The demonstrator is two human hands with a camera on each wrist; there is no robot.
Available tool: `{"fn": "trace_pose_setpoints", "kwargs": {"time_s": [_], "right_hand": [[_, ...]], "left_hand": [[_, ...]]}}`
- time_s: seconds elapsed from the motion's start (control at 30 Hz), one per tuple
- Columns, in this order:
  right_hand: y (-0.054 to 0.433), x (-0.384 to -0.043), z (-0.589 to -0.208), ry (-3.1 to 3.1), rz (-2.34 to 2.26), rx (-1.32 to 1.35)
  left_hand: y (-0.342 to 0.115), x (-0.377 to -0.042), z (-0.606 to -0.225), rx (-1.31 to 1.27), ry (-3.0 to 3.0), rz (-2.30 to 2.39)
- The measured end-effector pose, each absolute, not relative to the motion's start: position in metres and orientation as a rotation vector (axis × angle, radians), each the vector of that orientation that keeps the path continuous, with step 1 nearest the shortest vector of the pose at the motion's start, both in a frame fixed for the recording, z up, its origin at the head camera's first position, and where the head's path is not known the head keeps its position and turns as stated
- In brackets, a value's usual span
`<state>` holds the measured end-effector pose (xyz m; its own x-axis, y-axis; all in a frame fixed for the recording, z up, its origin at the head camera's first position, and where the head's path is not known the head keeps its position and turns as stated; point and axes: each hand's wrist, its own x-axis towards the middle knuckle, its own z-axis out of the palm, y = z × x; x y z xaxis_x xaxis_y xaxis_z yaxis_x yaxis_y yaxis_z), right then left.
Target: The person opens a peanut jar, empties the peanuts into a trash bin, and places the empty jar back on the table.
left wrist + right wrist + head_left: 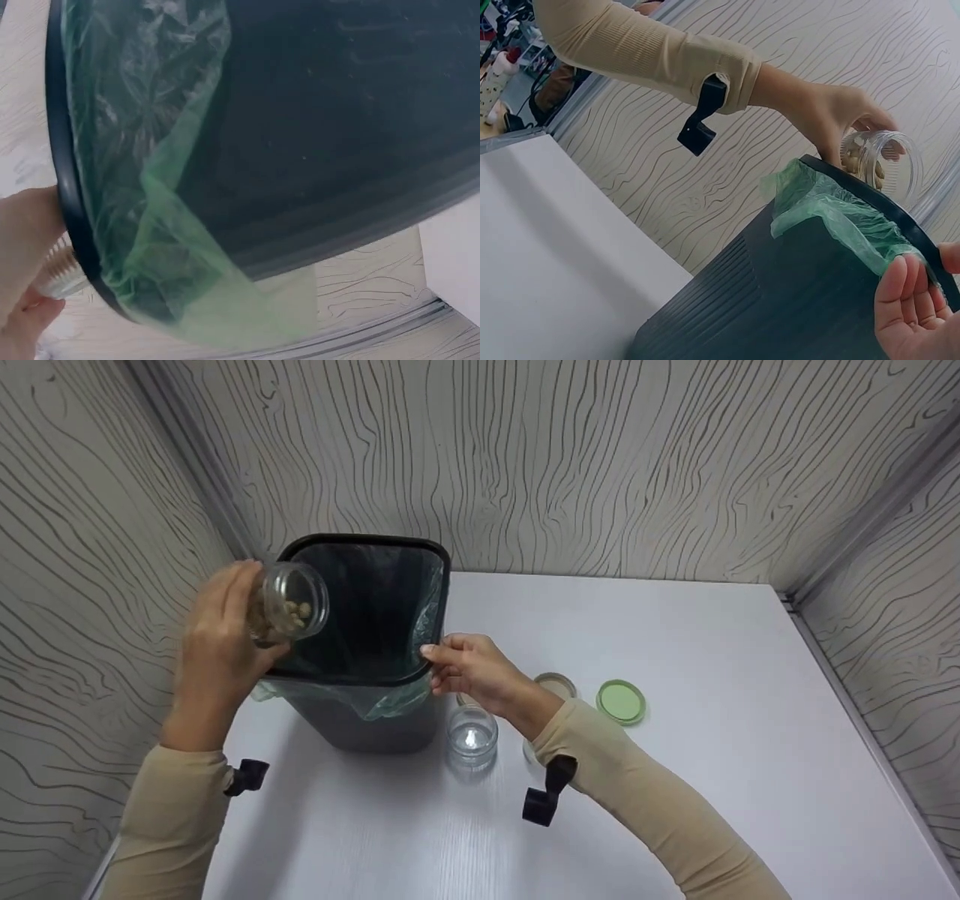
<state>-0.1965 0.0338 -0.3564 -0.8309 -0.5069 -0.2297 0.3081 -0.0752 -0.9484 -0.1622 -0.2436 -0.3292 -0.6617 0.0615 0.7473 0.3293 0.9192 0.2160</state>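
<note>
My left hand (214,641) grips a clear jar (319,604), tipped on its side with its mouth toward the bin. Small tan nut-like pieces (296,615) lie inside it, near the mouth. The jar is at the left edge of a dark grey bin (360,731), above its black rim (382,539). A thin green bag (832,214) lines the bin and folds over the rim. At the rim's near right corner, my right hand (484,671) pinches the edge between thumb and fingers. In the left wrist view, the bin's wall (337,150) hides most of the jar.
A clear jar (472,735) stands on the white table (712,645) right of the bin. Another clear jar (529,751) is partly hidden by the right forearm. A green lid (621,702) and a beige lid (556,684) lie nearby. Wood-patterned panels (525,465) enclose the table.
</note>
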Motion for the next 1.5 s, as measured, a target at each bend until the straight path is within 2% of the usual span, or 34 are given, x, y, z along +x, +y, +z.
{"fn": "trace_pose_setpoints", "kwargs": {"time_s": [0.53, 1.5], "right_hand": [[0.032, -0.194, -0.355, 1.639, -1.963, -0.235], [0.033, -0.196, -0.359, 1.642, -1.988, -0.233]], "left_hand": [[-0.251, -0.165, -0.329, -0.363, -2.283, -0.194], [-0.241, -0.165, -0.321, -0.395, -2.181, -0.175]]}}
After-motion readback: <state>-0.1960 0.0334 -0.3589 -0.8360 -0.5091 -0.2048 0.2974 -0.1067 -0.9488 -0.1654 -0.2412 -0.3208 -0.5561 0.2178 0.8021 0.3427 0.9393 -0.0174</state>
